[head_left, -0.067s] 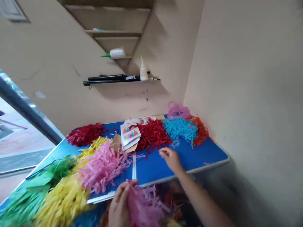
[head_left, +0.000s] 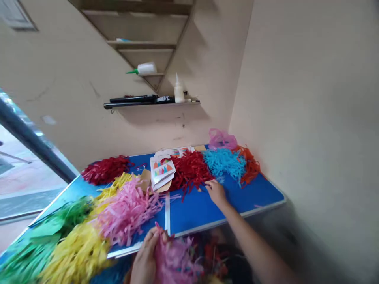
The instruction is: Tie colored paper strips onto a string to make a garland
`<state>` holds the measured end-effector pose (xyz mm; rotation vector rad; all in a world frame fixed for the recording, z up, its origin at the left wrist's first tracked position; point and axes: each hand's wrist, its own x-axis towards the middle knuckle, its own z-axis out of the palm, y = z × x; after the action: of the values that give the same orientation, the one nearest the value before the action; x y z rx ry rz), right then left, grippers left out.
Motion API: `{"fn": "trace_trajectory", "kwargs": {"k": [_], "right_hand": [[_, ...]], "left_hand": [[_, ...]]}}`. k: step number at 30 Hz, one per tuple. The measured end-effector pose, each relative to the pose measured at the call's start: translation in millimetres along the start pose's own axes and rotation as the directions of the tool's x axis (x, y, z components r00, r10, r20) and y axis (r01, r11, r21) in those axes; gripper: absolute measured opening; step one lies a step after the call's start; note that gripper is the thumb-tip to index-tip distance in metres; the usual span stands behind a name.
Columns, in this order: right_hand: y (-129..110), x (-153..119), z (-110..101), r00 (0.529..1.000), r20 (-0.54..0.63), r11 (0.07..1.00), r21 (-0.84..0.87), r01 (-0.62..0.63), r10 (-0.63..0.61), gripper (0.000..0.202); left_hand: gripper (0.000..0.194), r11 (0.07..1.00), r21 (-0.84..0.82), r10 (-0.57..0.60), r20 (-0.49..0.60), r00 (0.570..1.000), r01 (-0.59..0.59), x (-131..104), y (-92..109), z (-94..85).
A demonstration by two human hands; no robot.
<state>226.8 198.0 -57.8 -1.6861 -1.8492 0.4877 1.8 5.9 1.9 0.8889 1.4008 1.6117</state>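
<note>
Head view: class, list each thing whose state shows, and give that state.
Left hand, closed on the held pink strips
Held pink strips, bunched at the hand
Right hand, fingers bent, near red strips
Green-tipped bottle, lying sideways
Cream bottle, upright
Pink plastic, crumpled
Printed cards, overlapping

The counter [head_left: 192,211] is bearing cards [head_left: 162,169], red strips [head_left: 191,167], pink strips [head_left: 130,209], yellow strips [head_left: 77,254], green strips [head_left: 74,213], blue strips [head_left: 225,161] and orange strips [head_left: 250,167].

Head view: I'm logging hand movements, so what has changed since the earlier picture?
The right hand has moved slightly forward and to the right over the blue table, toward the light-blue strips; whether it let anything go is unclear. The left hand still holds the pink bundle. The red strips and light-blue strips stayed put.
</note>
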Motion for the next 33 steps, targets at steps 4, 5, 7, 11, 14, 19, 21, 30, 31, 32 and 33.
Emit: {"fn": "trace_trajectory", "kwargs": {"k": [4, 5, 7, 11, 14, 19, 21, 30, 31, 32, 33], "right_hand": [[7, 23, -16, 0.999, 0.012, 0.999, 0.033, -0.037, 0.036, 0.017], [7, 22, -20, 0.999, 0.011, 0.997, 0.059, -0.043, 0.042, 0.014], [3, 10, -26, 0.999, -0.011, 0.990, 0.132, -0.043, 0.045, 0.009], [-29, -50, -27, 1.000, 0.004, 0.933, 0.361, 0.003, -0.004, 0.012], [-64, -109, -14, 0.989, 0.130, 0.795, 0.606, -0.027, -0.065, 0.013], [-94, -153, 1, 0.972, 0.235, 0.206, 0.952, -0.227, -0.014, 0.021], [-96, -154, 0, 0.973, 0.232, 0.161, 0.960, -0.230, 0.011, 0.019], [-102, -162, -3, 0.962, 0.265, 0.133, 0.953, -0.271, 0.066, 0.016], [-102, -163, -3, 0.963, 0.262, 0.152, 0.951, -0.269, 0.065, 0.015], [-102, -164, -3, 0.965, 0.256, 0.181, 0.947, -0.264, 0.062, 0.013], [-101, -165, -4, 0.968, 0.245, 0.214, 0.944, -0.253, 0.062, 0.013]], "left_hand": [[0.044, 0.998, -0.014, -0.062, 0.113, 0.992, 0.064, -2, 1, 3.2], [0.045, 0.998, 0.006, -0.069, 0.113, 0.991, 0.069, -4, 1, 2.7], [0.043, 0.995, 0.083, -0.065, 0.094, 0.993, 0.057, -8, 1, 1.6], [0.033, 0.972, 0.218, 0.053, 0.145, 0.988, -0.084, -10, 1, 4.6], [0.026, 0.930, 0.265, 0.193, 0.239, 0.952, -0.255, -11, 0, 11.1], [0.013, 0.869, 0.285, 0.326, 0.284, 0.902, -0.404, -19, 1, 14.7], [0.010, 0.842, 0.283, 0.385, 0.283, 0.879, -0.460, -21, 2, 13.6], [0.010, 0.695, 0.409, 0.481, 0.347, 0.805, -0.591, -20, 6, 11.4], [0.010, 0.653, 0.438, 0.494, 0.372, 0.786, -0.618, -19, 7, 10.4], [0.011, 0.601, 0.469, 0.509, 0.401, 0.762, -0.648, -19, 9, 9.1], [0.011, 0.543, 0.492, 0.527, 0.432, 0.732, -0.681, -19, 10, 7.7]]}}
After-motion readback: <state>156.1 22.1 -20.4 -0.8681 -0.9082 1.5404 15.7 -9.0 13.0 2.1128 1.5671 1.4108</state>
